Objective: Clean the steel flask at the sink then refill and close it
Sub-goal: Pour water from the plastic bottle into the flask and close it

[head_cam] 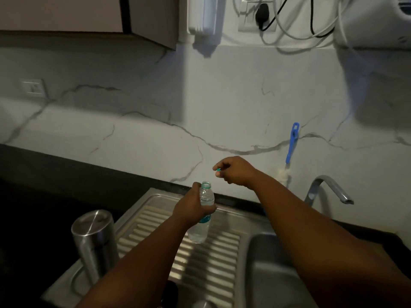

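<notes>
The steel flask (pixel 94 238) stands upright at the left edge of the ribbed steel drainboard (pixel 213 272), its top facing up. My left hand (pixel 192 210) grips a clear plastic water bottle (pixel 201 225) around its upper half; the bottle stands tilted on the drainboard with its mouth uncapped. My right hand (pixel 235 171) hovers just above and right of the bottle mouth, pinching the small teal cap (pixel 216 171) in its fingertips. Both forearms reach in from the bottom of the view.
The sink basin (pixel 278 272) lies to the right of the drainboard, with a steel tap (pixel 329 192) behind it. A blue-handled bottle brush (pixel 291 145) leans on the marble wall. A dark round object (pixel 171 292) sits near the bottom edge. Black counter stretches left.
</notes>
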{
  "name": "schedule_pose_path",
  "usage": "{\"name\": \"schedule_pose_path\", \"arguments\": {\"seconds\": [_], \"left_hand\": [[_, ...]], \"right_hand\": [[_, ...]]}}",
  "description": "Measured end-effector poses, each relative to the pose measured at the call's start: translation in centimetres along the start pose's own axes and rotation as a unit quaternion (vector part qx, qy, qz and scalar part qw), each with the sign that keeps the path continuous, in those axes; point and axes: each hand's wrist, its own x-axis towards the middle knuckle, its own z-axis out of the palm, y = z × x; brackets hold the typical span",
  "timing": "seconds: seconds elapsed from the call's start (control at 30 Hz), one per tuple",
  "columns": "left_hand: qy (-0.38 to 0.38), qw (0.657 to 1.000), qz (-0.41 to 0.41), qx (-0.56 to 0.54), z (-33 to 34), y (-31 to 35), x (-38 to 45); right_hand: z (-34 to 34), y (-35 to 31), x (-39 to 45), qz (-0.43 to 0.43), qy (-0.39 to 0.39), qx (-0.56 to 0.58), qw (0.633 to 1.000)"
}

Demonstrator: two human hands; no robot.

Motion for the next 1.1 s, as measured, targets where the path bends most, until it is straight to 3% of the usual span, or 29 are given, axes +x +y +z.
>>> {"name": "schedule_pose_path", "arguments": {"seconds": [0.1,0.17,0.27,0.4,0.6,0.9,1.0,1.1], "left_hand": [[0.026,1.0,-0.007,0.006,-0.1,-1.4,-1.0],[0.036,0.999,-0.008,0.006,-0.2,-2.2,-1.5],[0.046,0.999,-0.014,0.009,-0.4,-3.3,-2.0],[0.042,0.999,-0.017,0.014,-0.4,-4.4,-2.4],[0.046,0.998,-0.034,-0.004,-0.8,-5.5,-2.4],[0.035,0.999,-0.037,0.004,-0.5,-6.2,-1.9],[0.037,0.999,-0.036,0.001,-0.3,-6.4,-2.0],[0.019,0.999,-0.044,0.002,-0.5,-6.2,-2.2]], "right_hand": [[3.1,3.7,-0.9,0.09,0.006,0.058,0.994],[5.9,6.4,-1.7,0.159,-0.04,0.043,0.986],[10.5,9.7,-3.5,0.27,-0.133,0.127,0.945],[14.5,11.6,-5.4,0.324,-0.173,0.16,0.916],[16.9,12.3,-5.6,0.342,-0.141,0.159,0.915],[17.3,11.9,-6.1,0.292,-0.121,0.08,0.945],[16.8,10.9,-5.5,0.221,-0.109,0.003,0.969],[16.3,9.2,-4.1,0.141,-0.071,0.03,0.987]]}}
